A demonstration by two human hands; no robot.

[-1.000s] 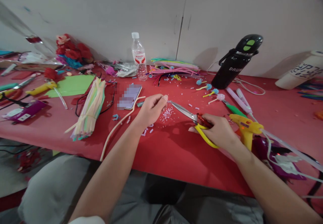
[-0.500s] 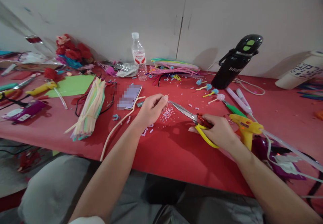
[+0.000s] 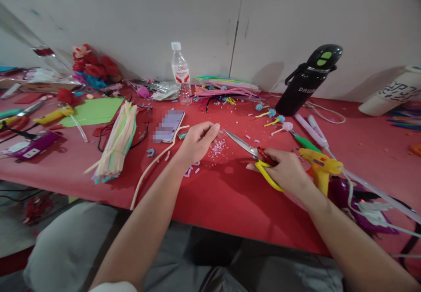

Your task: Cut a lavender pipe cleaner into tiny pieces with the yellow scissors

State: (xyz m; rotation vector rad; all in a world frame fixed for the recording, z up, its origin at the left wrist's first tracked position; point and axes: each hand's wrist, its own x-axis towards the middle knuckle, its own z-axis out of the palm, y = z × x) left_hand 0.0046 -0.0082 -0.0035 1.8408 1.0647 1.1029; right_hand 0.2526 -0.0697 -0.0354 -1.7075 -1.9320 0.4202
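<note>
My left hand (image 3: 199,141) is closed in a pinch above the red tabletop (image 3: 223,204); whatever sits between thumb and finger is too small to name. Scissors (image 3: 241,143) with yellow and red handles are gripped in my right hand (image 3: 289,171). Their blades look closed, and the tips point at my left fingertips with a small gap between. Beneath, tiny pale purple clippings (image 3: 217,148) lie scattered, with larger purple pieces (image 3: 191,169) nearer me. A long cream pipe cleaner (image 3: 148,169) stretches beside my left forearm.
A bundle of pale pipe cleaners (image 3: 115,147) and a phone (image 3: 169,126) lie to the left. Behind stand a plastic bottle (image 3: 181,75) and a black flask (image 3: 304,83). Small pompom-topped stems (image 3: 279,127) and a yellow glue gun (image 3: 320,165) are at right, with cables around.
The scissors have drawn back slightly to the right, so their tips stand a little farther from my left fingertips. My left hand has barely moved.
</note>
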